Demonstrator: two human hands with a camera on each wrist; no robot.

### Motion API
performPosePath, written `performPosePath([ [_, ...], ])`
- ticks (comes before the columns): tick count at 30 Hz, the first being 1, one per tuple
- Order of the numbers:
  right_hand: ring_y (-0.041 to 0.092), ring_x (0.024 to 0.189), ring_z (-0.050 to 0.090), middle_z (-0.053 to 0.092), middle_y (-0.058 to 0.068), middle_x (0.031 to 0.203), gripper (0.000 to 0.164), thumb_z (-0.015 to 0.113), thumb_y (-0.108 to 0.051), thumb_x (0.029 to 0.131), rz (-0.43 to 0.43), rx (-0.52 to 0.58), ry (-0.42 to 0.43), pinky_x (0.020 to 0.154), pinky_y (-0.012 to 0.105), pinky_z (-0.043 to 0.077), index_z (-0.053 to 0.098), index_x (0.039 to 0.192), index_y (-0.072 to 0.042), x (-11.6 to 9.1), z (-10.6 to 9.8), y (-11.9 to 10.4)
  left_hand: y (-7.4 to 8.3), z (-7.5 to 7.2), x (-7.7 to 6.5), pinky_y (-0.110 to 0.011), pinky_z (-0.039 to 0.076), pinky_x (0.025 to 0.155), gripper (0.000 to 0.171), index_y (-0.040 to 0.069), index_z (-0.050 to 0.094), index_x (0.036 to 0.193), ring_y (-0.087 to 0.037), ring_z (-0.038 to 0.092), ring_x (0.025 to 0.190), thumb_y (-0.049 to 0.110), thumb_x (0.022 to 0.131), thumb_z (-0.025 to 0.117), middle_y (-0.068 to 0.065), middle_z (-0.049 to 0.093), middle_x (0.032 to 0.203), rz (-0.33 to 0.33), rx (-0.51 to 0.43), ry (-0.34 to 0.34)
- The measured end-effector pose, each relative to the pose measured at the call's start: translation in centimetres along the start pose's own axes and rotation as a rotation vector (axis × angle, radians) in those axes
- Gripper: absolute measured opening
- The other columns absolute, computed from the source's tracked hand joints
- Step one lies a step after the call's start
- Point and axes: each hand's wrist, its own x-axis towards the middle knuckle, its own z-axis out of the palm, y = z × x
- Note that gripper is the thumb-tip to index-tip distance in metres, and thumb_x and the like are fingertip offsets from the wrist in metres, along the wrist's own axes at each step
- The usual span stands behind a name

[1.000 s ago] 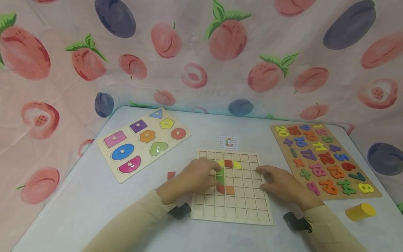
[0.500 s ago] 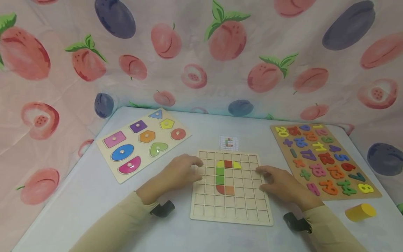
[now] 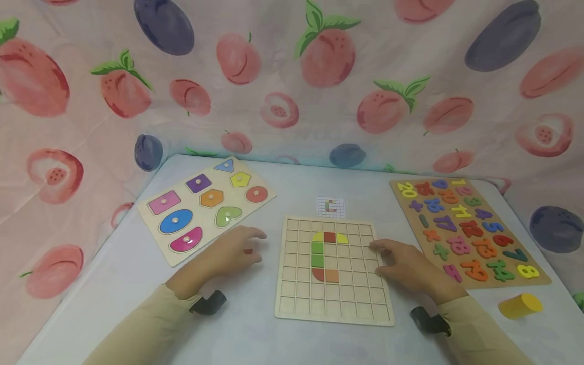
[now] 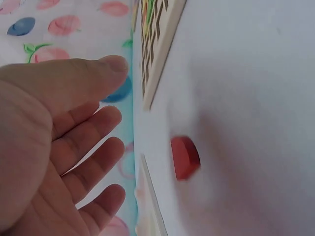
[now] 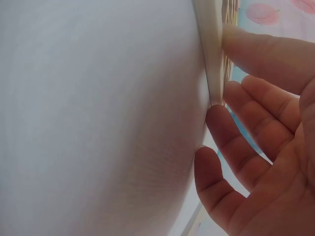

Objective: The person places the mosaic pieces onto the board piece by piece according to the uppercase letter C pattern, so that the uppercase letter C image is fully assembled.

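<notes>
A wooden grid board (image 3: 335,304) lies mid-table with several coloured tiles (image 3: 318,248) forming a curved column. My left hand (image 3: 232,248) hovers left of the board with spread, relaxed fingers over a small red tile (image 3: 248,251) on the table; the left wrist view shows that red tile (image 4: 185,157) lying apart from the open fingers (image 4: 93,147). My right hand (image 3: 403,263) rests at the board's right edge, and in the right wrist view its fingertips (image 5: 221,118) touch the board's side (image 5: 210,54). It holds nothing.
A shape puzzle board (image 3: 205,208) lies at the left. A number puzzle board (image 3: 465,228) lies at the right, with a yellow cylinder (image 3: 520,305) in front of it. A small pattern card (image 3: 331,206) sits behind the grid board. Fruit-print cloth hangs behind the table.
My left hand has drawn back off the grid board to the left and now hangs over the loose red tile. The right hand has stayed at the board's right edge.
</notes>
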Motion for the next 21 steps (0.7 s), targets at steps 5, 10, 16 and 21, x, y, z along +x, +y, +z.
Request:
performPosePath([
  [5, 0.045, 0.136, 0.040, 0.050, 0.021, 0.145, 0.057, 0.076, -0.022, 0.086, -0.002, -0.003, 0.002, 0.106, 0.063, 0.032, 0.057, 0.139, -0.012, 0.0, 0.0, 0.0, -0.8, -0.3, -0.2, -0.045, 0.049, 0.097, 0.045, 0.016, 0.065, 0.130, -0.026, 0.057, 0.121, 0.017, 0.087, 0.078, -0.003, 0.064, 0.125, -0.048, -0.026, -0.017],
  [10, 0.046, 0.137, 0.038, 0.048, 0.020, 0.147, 0.057, 0.076, -0.022, 0.086, 0.000, -0.004, -0.003, 0.107, 0.063, 0.031, 0.057, 0.139, -0.012, 0.0, 0.0, -0.1, -1.3, -0.2, -0.4, -0.044, 0.051, 0.096, 0.043, 0.015, 0.065, 0.130, -0.026, 0.059, 0.119, 0.017, 0.089, 0.076, -0.003, 0.067, 0.120, -0.098, -0.032, -0.023],
  [16, 0.046, 0.138, 0.036, 0.047, 0.020, 0.148, 0.057, 0.076, -0.023, 0.086, 0.005, -0.004, -0.010, 0.107, 0.063, 0.030, 0.057, 0.139, -0.012, 0.0, -0.1, -0.1, -1.8, -0.1, -0.8, -0.044, 0.051, 0.095, 0.042, 0.012, 0.066, 0.129, -0.025, 0.060, 0.115, 0.015, 0.088, 0.076, -0.001, 0.068, 0.117, -0.106, -0.032, -0.018],
  [21, 0.046, 0.137, 0.037, 0.048, 0.021, 0.146, 0.058, 0.076, -0.022, 0.086, 0.007, 0.001, -0.010, 0.107, 0.064, 0.031, 0.057, 0.139, -0.012, 0.0, -0.1, -0.1, -2.3, 0.1, -1.0, -0.046, 0.050, 0.097, 0.041, 0.012, 0.066, 0.129, -0.025, 0.059, 0.116, 0.013, 0.089, 0.074, 0.000, 0.067, 0.118, -0.124, -0.049, -0.028],
])
